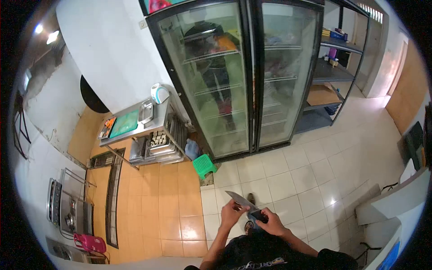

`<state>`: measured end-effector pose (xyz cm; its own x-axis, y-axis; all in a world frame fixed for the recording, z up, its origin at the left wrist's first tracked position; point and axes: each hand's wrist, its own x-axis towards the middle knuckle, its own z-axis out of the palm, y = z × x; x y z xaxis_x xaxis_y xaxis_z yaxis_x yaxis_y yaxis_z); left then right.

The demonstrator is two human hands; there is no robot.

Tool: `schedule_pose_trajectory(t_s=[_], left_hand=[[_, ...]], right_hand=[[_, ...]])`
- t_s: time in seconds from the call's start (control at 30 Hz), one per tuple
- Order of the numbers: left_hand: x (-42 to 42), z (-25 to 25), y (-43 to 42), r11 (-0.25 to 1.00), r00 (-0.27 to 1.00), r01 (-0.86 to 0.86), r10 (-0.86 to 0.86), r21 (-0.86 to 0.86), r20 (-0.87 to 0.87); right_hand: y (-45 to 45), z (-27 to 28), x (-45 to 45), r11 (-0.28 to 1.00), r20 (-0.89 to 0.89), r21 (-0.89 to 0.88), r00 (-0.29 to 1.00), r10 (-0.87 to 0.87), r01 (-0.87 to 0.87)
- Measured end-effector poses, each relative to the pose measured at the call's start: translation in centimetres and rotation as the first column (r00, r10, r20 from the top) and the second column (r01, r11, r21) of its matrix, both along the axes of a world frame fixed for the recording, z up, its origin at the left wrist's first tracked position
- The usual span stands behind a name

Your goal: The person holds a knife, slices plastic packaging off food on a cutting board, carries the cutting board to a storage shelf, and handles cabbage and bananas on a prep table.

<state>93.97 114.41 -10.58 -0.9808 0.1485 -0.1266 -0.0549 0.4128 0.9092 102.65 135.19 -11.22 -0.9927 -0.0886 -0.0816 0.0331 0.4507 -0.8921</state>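
Note:
A kitchen knife (237, 198) is held in front of my body, its blade pointing up and to the left. Wrapped round its dark handle is my right hand (272, 221). My left hand (232, 214) is closed at the blade, with thumb and fingers against the metal. Below the knife, my shoes show on the pale floor tiles.
Ahead stands a tall glass-door fridge (253, 90). Left of it, a steel table (158, 120) bears a green cutting board (124, 123) and trays. A green stool (204, 165) sits on the floor. Dark shelves (333, 71) stand at right, a pink gas cylinder (90, 243) at lower left.

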Motion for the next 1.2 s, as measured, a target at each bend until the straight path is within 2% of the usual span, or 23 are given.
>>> schedule_pose_trajectory(t_s=[0.03, 0.1, 0.17, 0.2, 0.27, 0.3, 0.33, 0.4, 0.5, 0.53, 0.6, 0.73, 0.8, 0.83, 0.87, 0.93, 1.0, 1.07, 1.2], left_hand=[[0.9, 0.2, 0.9, 0.998, 0.999, 0.035, -0.035, -0.049, -0.001], [2.6, 0.3, 2.8, 0.992, 0.996, 0.083, -0.084, -0.095, -0.001], [3.9, 0.3, 4.5, 0.989, 0.993, 0.107, -0.111, 0.106, 0.034], [4.3, -0.1, 5.2, 0.987, 0.992, 0.123, -0.126, 0.107, 0.027], [4.9, -1.5, 6.6, 0.952, 0.984, 0.124, -0.155, 0.279, 0.092], [5.2, -1.1, 7.6, 0.946, 0.982, 0.131, -0.165, 0.296, 0.094], [5.9, -0.7, 8.7, 0.944, 0.978, 0.152, -0.186, 0.294, 0.093], [7.1, 0.4, 11.3, 0.946, 0.974, 0.133, -0.179, 0.296, 0.136], [10.0, 0.9, 16.2, 0.919, 0.960, 0.224, -0.266, 0.325, 0.091], [11.3, 1.0, 18.2, 0.909, 0.949, 0.270, -0.306, 0.317, 0.070], [14.7, 1.0, 22.7, 0.886, 0.937, 0.319, -0.349, 0.335, 0.030], [22.4, 0.9, 32.1, 0.854, 0.873, 0.473, -0.487, 0.216, 0.017], [26.9, 1.0, 36.7, 0.787, 0.787, 0.612, -0.616, 0.080, 0.033], [29.2, 0.8, 39.0, 0.759, 0.770, 0.627, -0.638, 0.174, 0.006], [31.3, 0.7, 40.9, 0.735, 0.745, 0.655, -0.667, 0.178, 0.016], [35.2, 0.6, 45.1, 0.635, 0.670, 0.706, -0.742, 0.313, -0.008], [37.8, 0.2, 48.6, 0.571, 0.587, 0.780, -0.810, 0.255, 0.019], [40.4, 1.1, 51.5, 0.437, 0.483, 0.809, -0.875, 0.393, -0.022], [43.3, 0.5, 56.6, 0.352, 0.391, 0.885, -0.917, 0.305, -0.075]], right_hand=[[0.4, -0.3, 1.0, 0.998, -0.022, 0.062, 1.000, -0.022, 0.024], [1.3, -0.3, 3.1, 0.997, -0.019, 0.023, 0.997, -0.072, 0.072], [2.0, 0.1, 5.0, 0.990, 0.008, 0.000, 0.990, -0.139, 0.139], [2.6, 0.3, 5.8, 0.988, 0.001, 0.000, 0.988, -0.154, 0.154], [4.1, 1.1, 7.6, 0.983, 0.026, 0.018, 0.982, -0.185, 0.184], [4.7, 2.3, 8.6, 0.978, 0.023, -0.016, 0.978, -0.207, 0.208], [5.6, 2.2, 9.8, 0.973, 0.022, -0.018, 0.973, -0.229, 0.229], [7.7, 1.8, 12.1, 0.966, -0.099, -0.049, 0.961, -0.257, 0.253], [11.6, 2.3, 16.4, 0.951, -0.110, -0.014, 0.945, -0.309, 0.309], [13.1, 2.3, 18.2, 0.943, -0.108, -0.053, 0.937, -0.332, 0.328], [16.6, 2.3, 22.2, 0.935, -0.026, -0.009, 0.935, -0.354, 0.354], [24.4, 2.3, 32.0, 0.890, 0.005, 0.056, 0.891, -0.454, 0.453], [27.8, 1.0, 36.9, 0.840, -0.247, 0.083, 0.828, -0.504, 0.536], [29.6, 1.3, 39.5, 0.816, -0.127, 0.093, 0.820, -0.559, 0.571], [30.8, 2.6, 41.7, 0.776, -0.132, 0.133, 0.787, -0.603, 0.617], [33.5, 3.3, 45.8, 0.737, -0.089, 0.100, 0.744, -0.662, 0.668], [35.4, 3.4, 49.4, 0.680, -0.079, 0.109, 0.688, -0.721, 0.725], [36.9, 3.8, 52.3, 0.624, -0.065, 0.110, 0.632, -0.772, 0.773], [39.2, 4.1, 55.5, 0.549, 0.029, 0.082, 0.549, -0.836, 0.832]])
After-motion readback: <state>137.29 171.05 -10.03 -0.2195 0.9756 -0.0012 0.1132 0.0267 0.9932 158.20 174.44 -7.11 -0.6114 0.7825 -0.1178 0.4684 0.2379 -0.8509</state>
